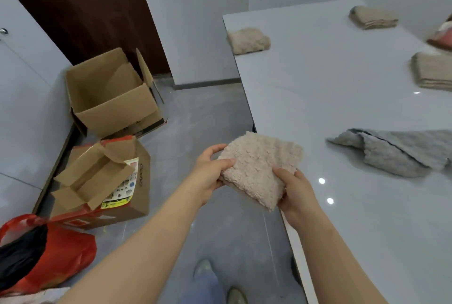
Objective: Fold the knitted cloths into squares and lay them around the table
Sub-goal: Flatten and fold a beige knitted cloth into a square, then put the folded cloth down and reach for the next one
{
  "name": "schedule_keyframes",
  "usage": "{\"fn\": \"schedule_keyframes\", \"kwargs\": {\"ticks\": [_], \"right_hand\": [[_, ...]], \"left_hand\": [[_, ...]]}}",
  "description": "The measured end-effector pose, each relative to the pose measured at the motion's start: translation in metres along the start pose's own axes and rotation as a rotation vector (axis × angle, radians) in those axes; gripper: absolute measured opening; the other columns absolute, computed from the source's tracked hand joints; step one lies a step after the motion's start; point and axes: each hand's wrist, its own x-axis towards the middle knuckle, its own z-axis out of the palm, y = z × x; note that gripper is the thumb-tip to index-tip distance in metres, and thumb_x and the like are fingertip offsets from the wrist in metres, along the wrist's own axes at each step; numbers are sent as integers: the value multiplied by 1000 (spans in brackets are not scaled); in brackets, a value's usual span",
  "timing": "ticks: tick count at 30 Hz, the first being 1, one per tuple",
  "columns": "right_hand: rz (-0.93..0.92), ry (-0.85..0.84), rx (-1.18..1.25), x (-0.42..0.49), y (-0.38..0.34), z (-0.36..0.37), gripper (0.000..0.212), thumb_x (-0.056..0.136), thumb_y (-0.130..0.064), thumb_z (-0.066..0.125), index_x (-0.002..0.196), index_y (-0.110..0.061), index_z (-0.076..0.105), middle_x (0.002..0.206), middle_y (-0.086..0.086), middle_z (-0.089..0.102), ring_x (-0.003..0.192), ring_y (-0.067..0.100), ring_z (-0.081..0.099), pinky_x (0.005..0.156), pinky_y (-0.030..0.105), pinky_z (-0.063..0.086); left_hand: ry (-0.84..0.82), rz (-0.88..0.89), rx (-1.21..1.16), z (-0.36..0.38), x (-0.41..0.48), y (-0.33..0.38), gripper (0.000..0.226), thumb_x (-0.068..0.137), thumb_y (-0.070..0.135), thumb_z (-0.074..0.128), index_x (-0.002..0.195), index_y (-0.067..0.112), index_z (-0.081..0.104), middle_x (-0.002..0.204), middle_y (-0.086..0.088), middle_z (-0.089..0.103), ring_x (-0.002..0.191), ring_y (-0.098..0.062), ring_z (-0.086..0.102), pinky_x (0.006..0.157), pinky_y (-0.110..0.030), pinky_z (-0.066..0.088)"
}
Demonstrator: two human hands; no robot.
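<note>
Both hands, left (212, 169) and right (294, 190), grip a folded beige cloth (259, 166) (fingers curled round its edges) above the tabletop (342, 98) edge; a grey cloth (396, 152) lies unfolded nearby.

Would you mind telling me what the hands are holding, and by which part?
Both hold the folded beige cloth: left hand grips its left edge, right hand its near right corner.
</note>
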Motion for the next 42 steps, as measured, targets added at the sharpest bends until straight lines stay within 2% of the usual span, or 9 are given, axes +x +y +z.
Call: {"fn": "schedule_keyframes", "kwargs": {"ticks": [3, 5, 11, 16, 22, 27, 32, 37, 42], "right_hand": [[-13, 40, -31, 25, -14, 4, 28, 90, -10, 55, 118, -14, 54, 110, 6, 66, 100, 26, 64, 90, 47, 52], [-46, 75, -54, 43, -26, 9, 26, 90, -10, 55, 115, -17, 54, 107, 4, 66, 94, 24, 64, 82, 43, 53], [-112, 217, -78, 93, -60, 31, 36, 89, -10, 56, 123, -19, 50, 103, 2, 65, 83, 22, 63, 66, 33, 49], [-138, 325, -61, 123, -76, 30, 39, 88, -8, 56, 124, -20, 45, 96, 3, 63, 77, 19, 61, 61, 31, 47], [-151, 369, -76, 146, -87, 31, 30, 87, -5, 54, 114, -16, 46, 93, 5, 61, 78, 21, 59, 59, 29, 45], [-166, 403, -161, 155, -84, 22, 29, 84, -7, 57, 113, -12, 51, 97, 8, 62, 83, 26, 60, 64, 34, 47], [-209, 422, -275, 149, -84, 3, 32, 85, -17, 60, 116, -16, 50, 92, -2, 58, 80, 22, 57, 74, 36, 46], [-229, 422, -318, 130, -88, -22, 20, 87, -18, 59, 106, -17, 54, 90, -3, 56, 80, 22, 57, 76, 36, 48], [-211, 394, -354, 108, -82, -43, 11, 86, -16, 59, 97, -16, 58, 89, 2, 59, 74, 21, 57, 72, 37, 49]], "left_hand": [[-44, -5, 32, 10, 39, 12, 37, 85, -2, 58, 114, 22, 54, 91, -2, 63, 75, -18, 60, 79, -37, 52], [-80, -10, 55, 17, 67, 22, 40, 84, -3, 59, 116, 21, 53, 90, -3, 63, 75, -18, 59, 79, -36, 50], [-194, -12, 152, 36, 138, 57, 42, 86, -3, 58, 117, 23, 49, 91, -1, 62, 68, -12, 58, 57, -20, 49], [-254, -23, 273, 54, 173, 67, 50, 86, -2, 56, 128, 23, 45, 122, -6, 59, 86, -17, 58, 64, -23, 46], [-215, 23, 376, 62, 190, 72, 51, 85, -4, 56, 128, 22, 45, 122, -3, 52, 105, -19, 53, 86, -33, 48], [-126, 182, 620, 69, 190, 67, 47, 81, 1, 60, 124, 20, 50, 119, -3, 51, 99, -18, 51, 89, -29, 46], [105, 468, 1028, 80, 176, 60, 46, 81, 16, 57, 126, 25, 49, 132, 2, 43, 122, -23, 38, 102, -31, 32], [73, 623, 1086, 103, 146, 56, 44, 82, 13, 53, 125, 24, 51, 133, 5, 42, 128, -16, 29, 106, -31, 26], [-29, 578, 963, 123, 112, 38, 38, 84, 11, 52, 120, 22, 55, 130, 4, 49, 125, -18, 38, 106, -28, 29]]}}
